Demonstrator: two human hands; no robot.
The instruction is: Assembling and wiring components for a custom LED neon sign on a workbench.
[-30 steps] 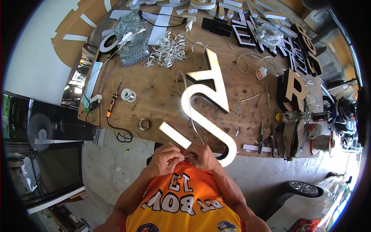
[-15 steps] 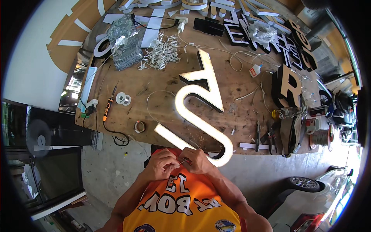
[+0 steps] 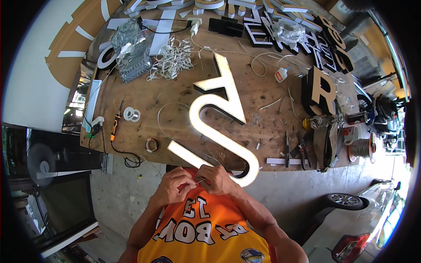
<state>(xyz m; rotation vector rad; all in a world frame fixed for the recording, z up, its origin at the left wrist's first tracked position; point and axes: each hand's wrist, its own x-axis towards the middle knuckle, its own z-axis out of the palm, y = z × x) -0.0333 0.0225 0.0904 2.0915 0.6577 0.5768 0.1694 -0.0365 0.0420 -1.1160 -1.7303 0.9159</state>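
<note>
My left hand (image 3: 176, 184) and my right hand (image 3: 215, 179) meet close to my chest at the near edge of the wooden workbench (image 3: 175, 98). Both pinch a thin white wire (image 3: 200, 180) between the fingertips. The wire loops up over the bench in a thin arc (image 3: 163, 115). Just beyond my hands lies a large lit S-shaped sign letter (image 3: 218, 133), glowing pale yellow. A second lit letter with black sides (image 3: 223, 85) lies behind it.
A tape roll (image 3: 151, 144), white tape rolls (image 3: 131, 114) and an orange-handled tool (image 3: 115, 125) lie at left. Pliers (image 3: 302, 151) and a wire spool (image 3: 361, 148) sit at right, a glue bottle (image 3: 281, 75) and black letters (image 3: 319, 90) farther back. A car (image 3: 372, 219) stands lower right.
My hands stayed together on the wire, shifting slightly lower and nearer to my chest. The view moved a little, so the bench and lit letters sit somewhat higher in the picture.
</note>
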